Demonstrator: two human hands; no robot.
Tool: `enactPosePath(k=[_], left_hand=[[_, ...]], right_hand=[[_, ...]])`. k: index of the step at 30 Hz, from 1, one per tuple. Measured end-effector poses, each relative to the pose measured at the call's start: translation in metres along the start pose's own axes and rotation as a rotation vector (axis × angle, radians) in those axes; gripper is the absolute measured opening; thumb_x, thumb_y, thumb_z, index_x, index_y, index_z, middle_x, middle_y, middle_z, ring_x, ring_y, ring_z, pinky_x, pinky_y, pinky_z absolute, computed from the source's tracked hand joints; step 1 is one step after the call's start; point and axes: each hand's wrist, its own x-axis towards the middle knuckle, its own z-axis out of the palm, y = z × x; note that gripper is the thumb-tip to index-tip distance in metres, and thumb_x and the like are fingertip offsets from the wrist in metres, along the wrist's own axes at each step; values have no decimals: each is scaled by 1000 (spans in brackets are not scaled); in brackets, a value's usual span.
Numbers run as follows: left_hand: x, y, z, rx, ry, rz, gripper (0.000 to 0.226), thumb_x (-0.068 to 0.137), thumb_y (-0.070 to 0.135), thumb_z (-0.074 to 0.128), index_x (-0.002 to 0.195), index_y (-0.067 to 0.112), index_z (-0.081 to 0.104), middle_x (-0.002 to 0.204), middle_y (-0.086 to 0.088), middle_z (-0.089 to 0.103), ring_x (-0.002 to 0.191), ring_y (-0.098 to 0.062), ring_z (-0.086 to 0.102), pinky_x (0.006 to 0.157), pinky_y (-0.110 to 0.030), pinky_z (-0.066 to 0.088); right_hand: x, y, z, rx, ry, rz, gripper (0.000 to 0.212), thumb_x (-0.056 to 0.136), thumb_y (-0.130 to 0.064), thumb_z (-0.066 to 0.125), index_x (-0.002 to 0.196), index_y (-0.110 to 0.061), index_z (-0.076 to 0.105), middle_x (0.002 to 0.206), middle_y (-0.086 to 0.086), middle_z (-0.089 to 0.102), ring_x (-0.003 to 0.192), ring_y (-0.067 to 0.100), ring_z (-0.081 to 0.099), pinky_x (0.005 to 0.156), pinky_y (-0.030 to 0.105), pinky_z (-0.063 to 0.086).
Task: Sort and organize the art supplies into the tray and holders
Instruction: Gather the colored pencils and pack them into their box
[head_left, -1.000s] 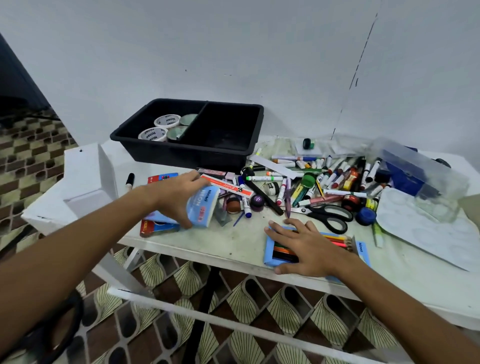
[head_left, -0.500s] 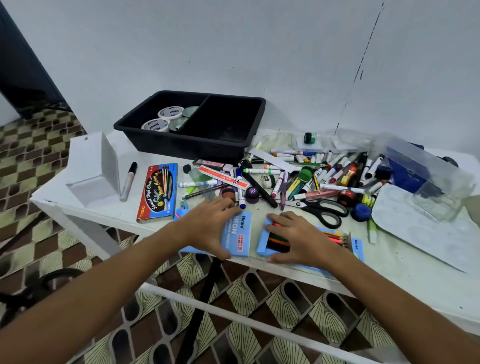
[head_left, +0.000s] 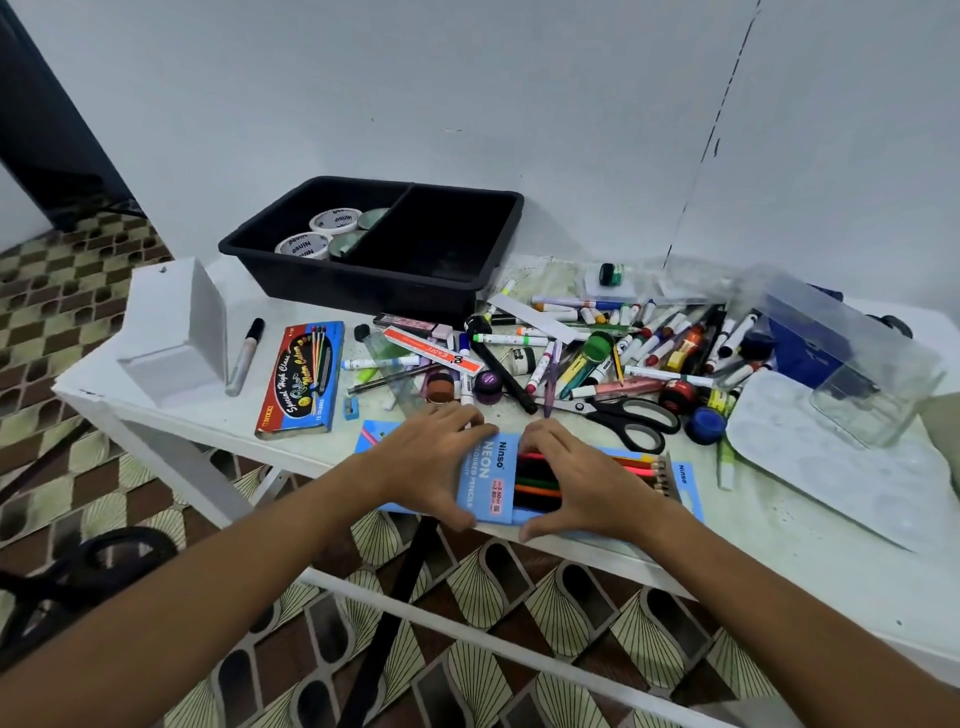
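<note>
Head view: blue neon pencil box (head_left: 485, 480) sits at the near edge of the counter (head_left: 779, 545), both my hands on it. Left hand (head_left: 434, 462) curls round the sleeve end, thumb under the near edge, fingers over the far edge. Right hand (head_left: 576, 478) clamps the exposed coloured pencils (head_left: 537, 480) and the tray part, thumb near, fingers far. Pencil ends poke out to the right past my knuckles.

My read: I'm sliding sleeve over pencils to close the pack. To do it well, I should keep the pencils flat and parallel under the right hand, push the sleeve straight along their length, no twist, and keep the pack off the counter lip so nothing drops to the floor.

Just beyond: scissors (head_left: 623, 418), loose heap of markers (head_left: 649, 348) and paint pots. Left of it: red pencil box (head_left: 301, 376), grey marker (head_left: 247, 358), white holder (head_left: 174, 332). Black tray (head_left: 488, 280) at the back, tape rolls (head_left: 319, 234) in its left compartment, right one looks bare. Closed pack likely goes there.
</note>
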Motion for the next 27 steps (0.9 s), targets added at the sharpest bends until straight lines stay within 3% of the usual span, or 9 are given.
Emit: enactPosePath(k=[2, 7, 9, 12, 17, 20, 23, 27], left_hand=[[2, 4, 1, -3, -15, 0, 110, 60, 77, 57, 144, 10, 33, 133, -7, 41, 122, -21, 38, 105, -34, 30], [3, 2, 1, -15, -15, -1, 110, 59, 79, 52, 144, 9, 35, 132, -8, 42, 122, -21, 40, 103, -33, 29], [4, 2, 3, -20, -12, -1, 111, 59, 80, 50, 143, 9, 36, 132, -8, 43, 123, -22, 39, 105, -35, 30], [7, 8, 5, -21, 5, 0, 110, 59, 79, 51, 144, 10, 36, 133, -8, 42, 124, -22, 37, 106, -38, 30], [11, 15, 7, -14, 19, 1, 110, 60, 80, 47, 144, 9, 36, 134, -8, 41, 123, -21, 35, 107, -39, 26], [9, 14, 7, -26, 34, 3, 109, 60, 79, 47, 142, 8, 38, 131, -9, 43, 122, -22, 39, 105, -39, 30], [8, 13, 9, -24, 58, 13, 108, 61, 78, 50, 141, 7, 40, 130, -9, 44, 120, -22, 41, 103, -39, 32], [12, 17, 10, -42, 78, 29, 107, 61, 78, 50, 141, 8, 41, 130, -9, 44, 120, -21, 41, 102, -36, 31]], right_hand=[[-3, 1, -3, -41, -10, 16, 94, 63, -70, 72, 131, -13, 40, 137, 0, 36, 112, 16, 47, 96, 31, 45], [-14, 17, -19, -370, -129, 71, 119, 56, -88, 57, 147, -18, 27, 144, 3, 33, 130, 22, 35, 105, 40, 33], [-20, 20, -24, -401, -205, 141, 117, 60, -79, 65, 150, -19, 20, 143, 3, 33, 130, 22, 34, 105, 41, 32], [-18, 17, -23, -403, -187, 136, 110, 64, -71, 69, 148, -18, 24, 140, 4, 36, 126, 22, 35, 104, 40, 33], [-13, 11, -18, -365, -149, 117, 117, 62, -77, 67, 150, -15, 20, 150, 3, 31, 134, 21, 30, 109, 39, 25], [-22, 19, -29, -428, -225, 186, 124, 57, -82, 65, 150, -15, 17, 148, 5, 30, 132, 24, 30, 109, 43, 28], [-25, 25, -36, -468, -275, 239, 112, 58, -76, 70, 144, -17, 29, 136, 4, 41, 121, 22, 38, 103, 42, 33], [-18, 22, -29, -439, -184, 159, 108, 60, -76, 68, 144, -19, 31, 133, 2, 43, 119, 20, 38, 100, 41, 34]])
